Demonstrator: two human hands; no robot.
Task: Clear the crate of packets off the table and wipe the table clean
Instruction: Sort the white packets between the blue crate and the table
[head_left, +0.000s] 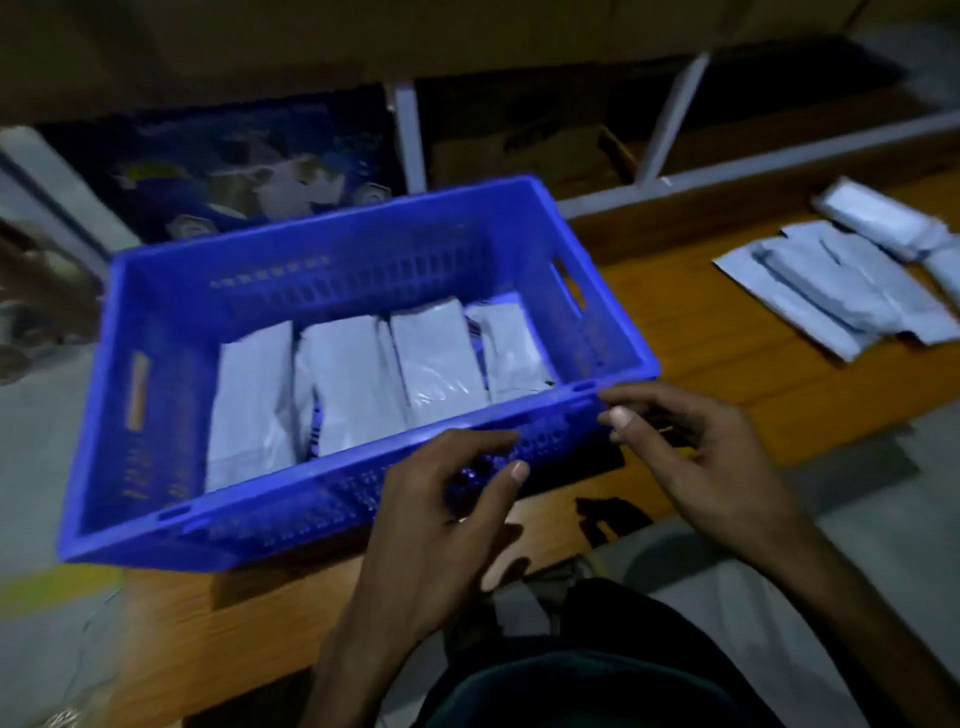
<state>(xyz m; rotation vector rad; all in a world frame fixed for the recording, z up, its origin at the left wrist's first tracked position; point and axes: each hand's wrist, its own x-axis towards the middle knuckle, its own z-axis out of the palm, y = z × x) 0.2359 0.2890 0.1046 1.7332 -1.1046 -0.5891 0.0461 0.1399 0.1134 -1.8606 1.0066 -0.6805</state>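
2 hands, the left hand (441, 525) and right hand (696, 457), hover with fingers spread and empty at the near wall of the blue crate (363, 499) of packets (353, 389) on the table (727, 374); lifting it away likely needs a firm two-sided hold.

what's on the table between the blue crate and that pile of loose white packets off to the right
Nothing. In the head view, the wooden table is bare between the blue crate and the loose packets.
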